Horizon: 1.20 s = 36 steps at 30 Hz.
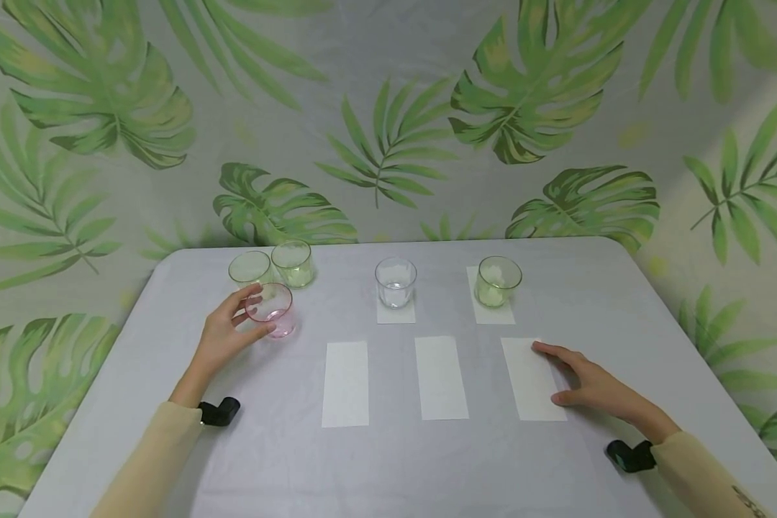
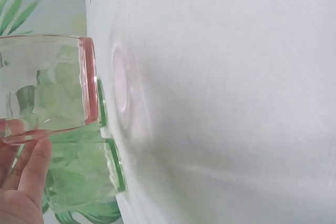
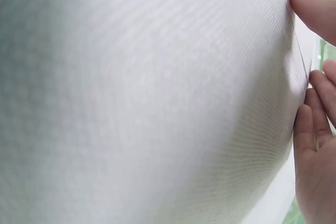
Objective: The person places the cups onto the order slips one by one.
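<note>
My left hand [image 1: 223,337] holds a pink-tinted glass [image 1: 281,325] by its side, thumb in front and fingers behind. In the left wrist view the base of this pink glass [image 2: 89,80] hangs a little above the cloth. Two green-tinted glasses stand just behind it: one green glass [image 1: 249,265] partly hidden by my fingers, the other green glass [image 1: 293,266] to its right. On the right, my right hand [image 1: 598,388] rests with fingers extended at the edge of the right front white paper [image 1: 529,380], holding nothing.
A clear glass [image 1: 396,288] and a green glass [image 1: 497,286] stand on white papers in the back row. Two more papers, the left front paper [image 1: 346,385] and middle front paper [image 1: 442,378], lie flat on the white-covered table [image 1: 265,460]. Leaf-printed cloth hangs behind.
</note>
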Each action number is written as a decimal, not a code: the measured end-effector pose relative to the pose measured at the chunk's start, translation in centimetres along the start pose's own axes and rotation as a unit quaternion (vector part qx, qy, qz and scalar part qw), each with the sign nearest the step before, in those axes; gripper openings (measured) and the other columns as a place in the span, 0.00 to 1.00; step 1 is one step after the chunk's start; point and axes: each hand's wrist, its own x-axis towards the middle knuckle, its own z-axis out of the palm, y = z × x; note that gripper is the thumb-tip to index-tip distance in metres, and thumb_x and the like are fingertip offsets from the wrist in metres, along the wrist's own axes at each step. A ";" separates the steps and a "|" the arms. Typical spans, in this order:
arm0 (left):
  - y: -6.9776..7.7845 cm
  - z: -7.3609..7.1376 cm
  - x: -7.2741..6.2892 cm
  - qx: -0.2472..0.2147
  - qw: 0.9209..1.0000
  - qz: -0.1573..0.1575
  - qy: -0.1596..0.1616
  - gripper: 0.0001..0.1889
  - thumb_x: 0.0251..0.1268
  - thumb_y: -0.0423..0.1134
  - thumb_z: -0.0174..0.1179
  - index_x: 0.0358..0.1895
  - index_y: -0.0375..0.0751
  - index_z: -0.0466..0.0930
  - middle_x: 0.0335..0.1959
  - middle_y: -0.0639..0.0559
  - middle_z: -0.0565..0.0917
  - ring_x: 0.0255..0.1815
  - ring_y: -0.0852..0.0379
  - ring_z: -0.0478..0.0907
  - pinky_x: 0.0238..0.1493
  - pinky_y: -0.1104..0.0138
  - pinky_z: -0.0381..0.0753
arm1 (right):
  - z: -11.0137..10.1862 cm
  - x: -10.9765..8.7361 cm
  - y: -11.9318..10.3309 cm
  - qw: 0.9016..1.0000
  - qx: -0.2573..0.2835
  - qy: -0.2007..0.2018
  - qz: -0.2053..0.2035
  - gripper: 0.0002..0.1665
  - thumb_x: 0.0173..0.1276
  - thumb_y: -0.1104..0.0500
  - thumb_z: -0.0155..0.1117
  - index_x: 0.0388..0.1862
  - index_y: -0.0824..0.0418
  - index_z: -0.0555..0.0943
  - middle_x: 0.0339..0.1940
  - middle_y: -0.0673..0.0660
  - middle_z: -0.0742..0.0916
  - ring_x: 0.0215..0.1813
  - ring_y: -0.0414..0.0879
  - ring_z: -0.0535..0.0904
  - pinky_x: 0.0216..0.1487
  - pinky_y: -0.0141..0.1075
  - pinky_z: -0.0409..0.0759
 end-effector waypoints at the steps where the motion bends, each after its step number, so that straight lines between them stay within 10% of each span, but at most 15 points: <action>1: 0.2 0.3 0.1 -0.001 1.000 0.003 -0.006 0.38 0.49 0.29 0.73 0.66 0.33 0.66 0.62 0.40 0.73 0.58 0.47 0.72 0.54 0.81 0.69 | 0.0 0.0 -0.1 1.000 -0.001 0.000 -0.003 0.49 0.55 0.55 0.74 0.73 0.61 0.61 0.73 0.67 0.62 0.70 0.67 0.53 0.60 0.56 0.58; 11: 2.1 3.2 1.1 -0.027 0.997 0.042 -0.056 0.39 0.47 0.31 0.75 0.66 0.36 0.67 0.62 0.42 0.74 0.59 0.45 0.72 0.57 0.62 0.74 | -0.1 0.0 -0.3 1.000 -0.006 -0.003 0.001 0.49 0.55 0.56 0.74 0.73 0.61 0.61 0.73 0.66 0.62 0.70 0.65 0.53 0.59 0.42 0.60; 19: 6.3 5.8 1.5 -0.073 0.989 0.070 -0.106 0.38 0.47 0.27 0.74 0.65 0.31 0.67 0.62 0.36 0.72 0.60 0.41 0.72 0.58 0.55 0.74 | 0.0 0.0 -0.5 1.000 0.000 -0.002 -0.005 0.49 0.54 0.56 0.74 0.72 0.65 0.61 0.72 0.70 0.62 0.69 0.68 0.52 0.59 0.63 0.56; 36: 8.1 12.7 3.9 -0.114 0.968 0.140 -0.172 0.38 0.47 0.32 0.75 0.65 0.35 0.69 0.60 0.40 0.74 0.58 0.45 0.72 0.57 0.60 0.76 | 0.0 0.1 -0.3 1.000 0.009 -0.005 0.003 0.49 0.54 0.57 0.74 0.72 0.64 0.61 0.72 0.69 0.61 0.69 0.69 0.51 0.60 0.63 0.56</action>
